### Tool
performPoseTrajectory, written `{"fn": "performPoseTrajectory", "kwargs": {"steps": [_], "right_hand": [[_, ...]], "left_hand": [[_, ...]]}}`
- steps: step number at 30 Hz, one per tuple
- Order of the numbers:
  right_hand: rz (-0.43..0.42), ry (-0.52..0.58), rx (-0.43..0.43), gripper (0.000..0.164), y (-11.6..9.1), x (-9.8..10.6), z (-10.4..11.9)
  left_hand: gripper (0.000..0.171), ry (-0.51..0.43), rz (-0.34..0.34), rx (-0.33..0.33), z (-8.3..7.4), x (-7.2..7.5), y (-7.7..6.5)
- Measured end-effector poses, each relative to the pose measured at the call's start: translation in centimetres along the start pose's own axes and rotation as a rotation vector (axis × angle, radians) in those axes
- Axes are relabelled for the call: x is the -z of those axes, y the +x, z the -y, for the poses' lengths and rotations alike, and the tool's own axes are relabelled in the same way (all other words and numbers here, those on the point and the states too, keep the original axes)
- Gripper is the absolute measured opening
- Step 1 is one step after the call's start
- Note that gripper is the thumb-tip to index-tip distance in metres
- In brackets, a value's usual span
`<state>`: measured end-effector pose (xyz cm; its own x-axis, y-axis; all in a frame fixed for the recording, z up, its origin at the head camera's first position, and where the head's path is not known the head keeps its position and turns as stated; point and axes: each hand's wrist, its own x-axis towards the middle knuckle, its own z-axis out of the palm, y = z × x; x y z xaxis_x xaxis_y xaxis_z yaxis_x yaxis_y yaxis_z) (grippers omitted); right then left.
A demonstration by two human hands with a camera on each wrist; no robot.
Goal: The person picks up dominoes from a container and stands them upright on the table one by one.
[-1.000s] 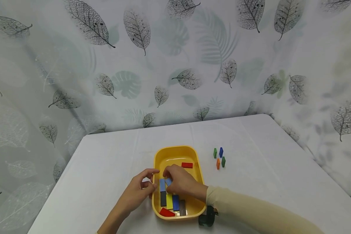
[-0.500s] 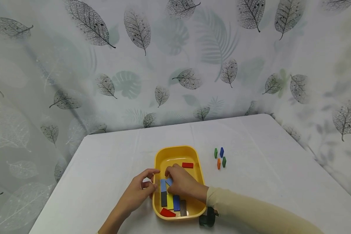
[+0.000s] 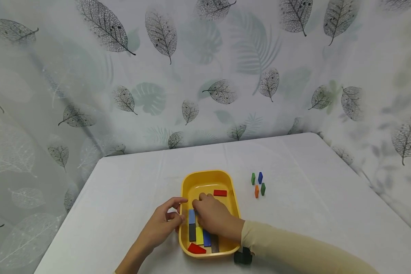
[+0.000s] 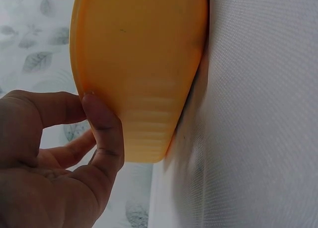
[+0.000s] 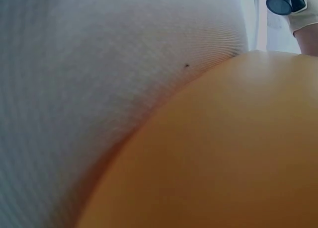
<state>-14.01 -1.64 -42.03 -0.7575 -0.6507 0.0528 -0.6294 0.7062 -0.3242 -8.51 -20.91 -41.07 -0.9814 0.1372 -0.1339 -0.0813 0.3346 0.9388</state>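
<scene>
Left hand (image 3: 161, 224): thumb and finger pinch the tray (image 3: 203, 181).
Right hand (image 3: 216, 215): fingers bent down among the blocks (image 3: 199, 236), tips hidden; hold can't be told.
Tray: on the worktop (image 3: 133, 182), blocks inside.
Risk: crowded fingers might knock neighbouring blocks askew.

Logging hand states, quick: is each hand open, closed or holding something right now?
Left hand: holding the yellow tray, pinching its rim.
Right hand: inside the tray; cannot tell whether it holds anything, its grip is hidden.
</scene>
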Motion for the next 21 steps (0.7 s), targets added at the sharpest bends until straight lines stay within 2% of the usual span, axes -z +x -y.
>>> {"fn": "performPoseTrajectory", "kwargs": {"steps": [8,15,21], "right_hand": [[-0.045,-0.048,0.031,0.027,0.0,-0.1,0.1],[-0.071,0.0,0.025,0.029,-0.3,0.4,0.0],[-0.113,-0.045,0.079,0.027,-0.6,1.0,0.0]], "left_hand": [[0.045,-0.004,0.006,-0.005,0.0,0.1,0.0],[0.045,-0.011,0.013,-0.016,-0.1,0.1,0.0],[0.045,-0.007,0.007,-0.016,0.0,0.1,0.0]]}}
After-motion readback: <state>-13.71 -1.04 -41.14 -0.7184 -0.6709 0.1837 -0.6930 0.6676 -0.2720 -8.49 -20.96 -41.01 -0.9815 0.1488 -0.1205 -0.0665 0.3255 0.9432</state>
